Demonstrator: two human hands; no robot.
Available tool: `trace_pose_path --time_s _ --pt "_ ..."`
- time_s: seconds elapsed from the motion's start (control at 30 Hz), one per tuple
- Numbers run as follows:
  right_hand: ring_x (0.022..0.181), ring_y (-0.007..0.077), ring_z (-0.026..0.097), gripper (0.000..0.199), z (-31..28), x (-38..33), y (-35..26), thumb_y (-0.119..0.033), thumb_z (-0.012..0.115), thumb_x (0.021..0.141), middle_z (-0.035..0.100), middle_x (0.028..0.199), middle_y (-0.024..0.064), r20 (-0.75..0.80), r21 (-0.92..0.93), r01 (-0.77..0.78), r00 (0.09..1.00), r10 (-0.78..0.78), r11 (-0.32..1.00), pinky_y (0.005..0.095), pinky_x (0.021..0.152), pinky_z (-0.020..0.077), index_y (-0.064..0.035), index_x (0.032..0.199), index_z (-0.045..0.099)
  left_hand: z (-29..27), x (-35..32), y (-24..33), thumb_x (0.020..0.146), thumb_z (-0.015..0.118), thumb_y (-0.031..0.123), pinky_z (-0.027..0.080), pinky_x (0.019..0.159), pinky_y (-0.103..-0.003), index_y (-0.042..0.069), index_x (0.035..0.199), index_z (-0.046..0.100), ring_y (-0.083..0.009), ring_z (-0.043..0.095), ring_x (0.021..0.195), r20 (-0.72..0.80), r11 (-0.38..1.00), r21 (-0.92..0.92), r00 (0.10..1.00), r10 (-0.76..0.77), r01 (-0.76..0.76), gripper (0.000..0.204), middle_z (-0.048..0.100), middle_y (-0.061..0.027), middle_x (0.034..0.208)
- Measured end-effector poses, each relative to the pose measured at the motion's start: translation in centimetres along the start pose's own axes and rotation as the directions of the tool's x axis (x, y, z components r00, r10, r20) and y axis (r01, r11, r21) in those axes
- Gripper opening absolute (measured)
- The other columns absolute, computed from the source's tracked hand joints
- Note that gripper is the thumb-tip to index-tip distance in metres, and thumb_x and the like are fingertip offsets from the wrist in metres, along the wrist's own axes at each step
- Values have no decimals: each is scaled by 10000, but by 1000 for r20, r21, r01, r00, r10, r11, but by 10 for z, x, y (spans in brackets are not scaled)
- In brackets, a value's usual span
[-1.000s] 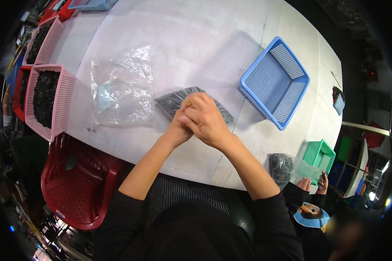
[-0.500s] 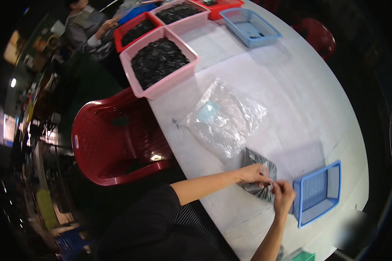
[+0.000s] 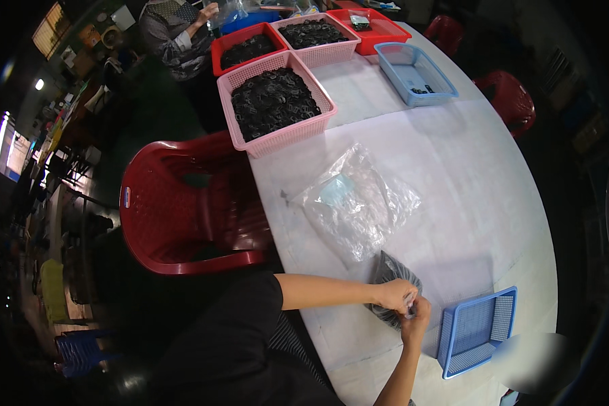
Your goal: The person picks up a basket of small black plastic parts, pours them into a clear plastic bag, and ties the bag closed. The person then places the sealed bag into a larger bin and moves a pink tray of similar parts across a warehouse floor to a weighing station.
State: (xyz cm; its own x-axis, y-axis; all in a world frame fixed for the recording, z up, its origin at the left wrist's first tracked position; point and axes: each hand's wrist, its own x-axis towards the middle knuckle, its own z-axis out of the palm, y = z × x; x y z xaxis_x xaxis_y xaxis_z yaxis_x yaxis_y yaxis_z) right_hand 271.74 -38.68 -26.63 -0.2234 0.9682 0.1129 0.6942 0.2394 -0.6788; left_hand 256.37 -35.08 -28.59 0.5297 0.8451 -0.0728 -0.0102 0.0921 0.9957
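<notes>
A clear plastic bag filled with dark pieces [image 3: 388,268] lies on the white table near its left edge. My left hand [image 3: 394,295] is closed on the gathered top of this bag. Right beside it, my right hand [image 3: 417,318] pinches the same twisted plastic, its fingers almost touching the left ones. My hands hide part of the bag. Beyond it a large clear plastic bag [image 3: 358,206] lies flat and crumpled, with a pale blue patch [image 3: 337,190] on it.
To the right of my hands stands a blue basket [image 3: 477,331]. Farther off are a pink basket of black rings [image 3: 275,101], red trays [image 3: 249,51] and a light blue basket [image 3: 416,76]. A red chair [image 3: 196,203] adjoins the left edge; a person [image 3: 176,34] is at the far left.
The head view has shifted, so the far baskets show more fully. My hands have drawn closer together at the filled bag's gathered top.
</notes>
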Motion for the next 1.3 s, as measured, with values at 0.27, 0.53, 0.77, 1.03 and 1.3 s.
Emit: trace_pose_path --time_s 0.27,0.53,0.77,1.03,1.3 --pt "935 316 541 301 -6 -8 18 -12 699 632 602 931 130 53 17 -18 998 17 1000 378 827 431 -36 913 594 19 1 -3 700 645 102 470 645 -337 80 807 516 -213 540 851 14 619 672 843 538 -407 169 495 -34 820" --pt "839 233 600 300 -15 74 65 -117 640 814 634 900 120 387 294 -222 917 96 930 310 804 455 -74 1109 600 -3 46 -48 728 626 105 494 605 -317 103 874 545 -246 568 775 -138 481 802 674 726 -354 167 541 -52 838" --pt "806 261 606 212 -49 117 108 -162 641 794 622 814 87 621 -141 263 775 -122 954 373 790 469 -55 970 591 15 78 -75 672 677 15 491 550 -317 83 834 556 -221 573 692 -230 622 702 717 658 -346 214 544 -45 803" --pt "742 290 594 202 -62 118 112 -210 615 795 598 746 106 36 -164 -94 994 101 982 370 702 483 -22 863 590 13 83 -74 692 675 76 436 518 -307 85 720 502 -199 511 619 -192 483 835 683 705 -264 175 478 -43 708" --pt "603 124 476 337 1 79 109 -299 653 843 588 673 68 277 447 -464 885 375 765 291 552 387 22 741 658 14 79 -51 705 681 146 403 481 -311 99 696 503 -183 513 568 -72 347 922 806 588 -171 185 482 -11 662"
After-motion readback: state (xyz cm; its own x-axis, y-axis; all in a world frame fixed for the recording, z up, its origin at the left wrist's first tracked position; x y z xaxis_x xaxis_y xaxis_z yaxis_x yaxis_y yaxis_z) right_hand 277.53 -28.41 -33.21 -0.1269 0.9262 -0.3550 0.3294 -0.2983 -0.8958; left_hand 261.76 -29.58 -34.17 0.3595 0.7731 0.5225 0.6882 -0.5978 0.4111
